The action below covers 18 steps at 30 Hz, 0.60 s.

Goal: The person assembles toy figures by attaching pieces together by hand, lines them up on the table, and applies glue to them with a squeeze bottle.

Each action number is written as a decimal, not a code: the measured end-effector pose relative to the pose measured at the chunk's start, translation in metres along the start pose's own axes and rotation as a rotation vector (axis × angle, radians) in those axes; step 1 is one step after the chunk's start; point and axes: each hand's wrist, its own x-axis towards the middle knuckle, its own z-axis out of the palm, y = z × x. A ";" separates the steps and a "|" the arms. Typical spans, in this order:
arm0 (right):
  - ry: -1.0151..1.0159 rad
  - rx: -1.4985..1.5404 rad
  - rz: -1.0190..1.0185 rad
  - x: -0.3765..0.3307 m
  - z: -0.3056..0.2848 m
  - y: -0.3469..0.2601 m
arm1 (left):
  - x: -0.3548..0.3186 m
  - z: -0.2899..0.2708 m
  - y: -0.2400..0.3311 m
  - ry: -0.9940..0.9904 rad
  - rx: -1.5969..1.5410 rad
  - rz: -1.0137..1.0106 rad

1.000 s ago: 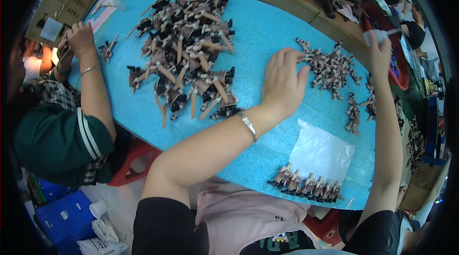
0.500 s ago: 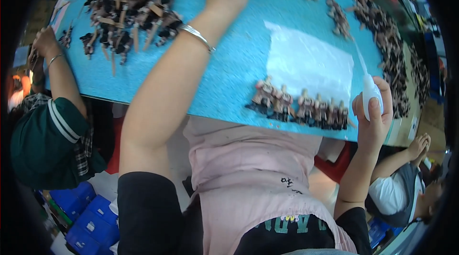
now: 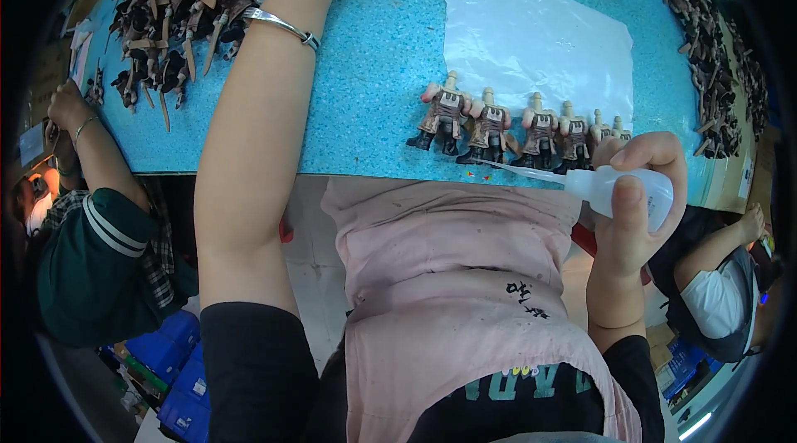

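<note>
Head view. The right hand is closed around a small white squeeze bottle, thumb pressed along its near side and fingers curled over the top. The bottle lies roughly level, held just off the near edge of the bench, over the person's lap. Its long thin nozzle points left toward the feet of the row of toy figures. The right forearm rises nearly upright from the lower edge, black sleeve at the elbow, wrist bent slightly inward.

The figures are headless brown-and-tan bodies standing side by side along the near edge of the bench, partly on a clear plastic sheet that lies flat on the blue surface behind them.

The left hand is out of frame beyond the upper edge; whether it is open or holding anything cannot be told. The left forearm stretches straight forward across the bench, with a silver bracelet at the wrist.

A heap of dark toy parts lies just left of that arm. More parts run along the right side of the bench. At far left, another person in a green sleeve has a hand at the bench edge. A second person sits at lower right.
</note>
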 end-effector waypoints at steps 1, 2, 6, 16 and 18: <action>-0.031 0.038 -0.012 0.001 0.005 -0.002 | 0.000 -0.004 -0.002 -0.001 -0.001 0.020; -0.030 0.035 -0.006 0.003 0.008 -0.002 | 0.001 -0.003 -0.002 -0.007 -0.011 0.040; -0.048 -0.050 -0.037 0.008 0.016 -0.003 | -0.001 0.000 0.001 -0.033 0.016 0.004; -0.099 -0.111 -0.091 0.014 0.023 -0.001 | 0.007 -0.001 -0.013 -0.044 0.020 0.015; -0.111 -0.127 -0.104 0.016 0.022 -0.001 | 0.003 0.000 -0.004 -0.048 0.024 0.023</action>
